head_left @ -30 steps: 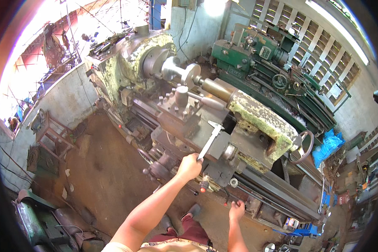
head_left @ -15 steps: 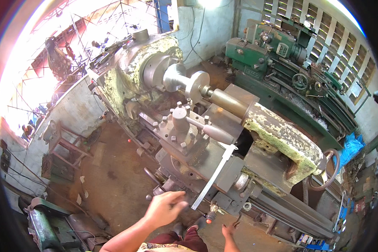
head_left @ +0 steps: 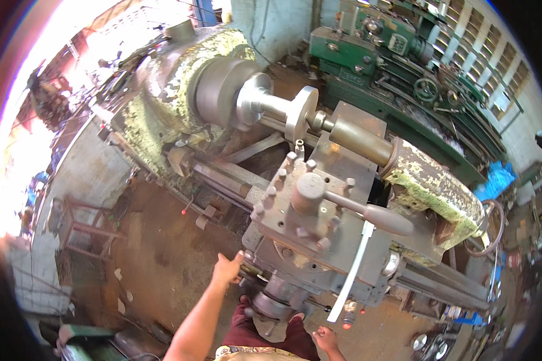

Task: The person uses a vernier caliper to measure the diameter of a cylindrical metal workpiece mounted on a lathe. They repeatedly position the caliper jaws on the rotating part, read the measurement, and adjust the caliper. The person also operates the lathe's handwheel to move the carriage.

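One lathe (head_left: 310,192) wears flaking yellow-green paint and dull metal.

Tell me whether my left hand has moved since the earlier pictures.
Yes: your left hand has moved left, away from the caliper and closer to the fixed headstock.

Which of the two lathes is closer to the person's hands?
The peeling yellowish lathe, with the caliper lying on it; the green lathe stands farther back.
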A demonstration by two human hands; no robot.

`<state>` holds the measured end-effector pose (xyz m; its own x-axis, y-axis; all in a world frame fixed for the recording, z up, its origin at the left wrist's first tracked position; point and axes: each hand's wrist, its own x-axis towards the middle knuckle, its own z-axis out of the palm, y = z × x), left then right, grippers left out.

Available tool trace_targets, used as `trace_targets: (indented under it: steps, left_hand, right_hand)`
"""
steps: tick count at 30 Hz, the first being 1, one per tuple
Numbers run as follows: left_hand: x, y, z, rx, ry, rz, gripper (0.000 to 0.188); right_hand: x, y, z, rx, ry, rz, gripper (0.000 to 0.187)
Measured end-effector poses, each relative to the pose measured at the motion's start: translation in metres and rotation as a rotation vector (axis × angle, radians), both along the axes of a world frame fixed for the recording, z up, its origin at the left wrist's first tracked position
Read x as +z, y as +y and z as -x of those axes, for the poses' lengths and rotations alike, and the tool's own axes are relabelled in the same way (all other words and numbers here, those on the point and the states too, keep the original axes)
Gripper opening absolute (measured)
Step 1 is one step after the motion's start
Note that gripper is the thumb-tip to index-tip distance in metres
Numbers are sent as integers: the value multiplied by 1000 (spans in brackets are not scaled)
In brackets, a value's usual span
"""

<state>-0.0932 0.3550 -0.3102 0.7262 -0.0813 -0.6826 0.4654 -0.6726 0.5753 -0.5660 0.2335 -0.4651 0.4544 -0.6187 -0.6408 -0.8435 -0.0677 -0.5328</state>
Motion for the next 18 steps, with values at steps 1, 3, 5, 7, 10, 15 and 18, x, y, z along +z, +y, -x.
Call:
trace_targets:
  steps: [1, 3, 5, 7, 10, 15, 18]
  left_hand:
    - [-9, -2, 3, 61, 34, -5, 110]
    - [-22, -4, 6, 247, 182, 73, 114]
    - [-32, 1, 3, 262, 214, 140, 83]
    - [-46, 12, -14, 242, 310, 169, 45]
    - [-85, 38, -54, 165, 527, 226, 21]
    - [-179, 65, -108, 317, 1077, 356, 13]
    - [-203, 56, -99, 307, 1138, 384, 16]
  right_hand:
    - [11, 19, -13, -87, -118, -33, 48]
    - [42, 51, -49, -436, -370, -155, 45]
    - [86, 68, -90, -678, -505, -268, 42]
    - [134, 79, -137, -820, -634, -289, 58]
    - [201, 79, -189, -617, -360, -234, 82]
    - [226, 82, -239, -565, -522, -74, 77]
    - [216, 84, -235, -595, -476, -178, 80]
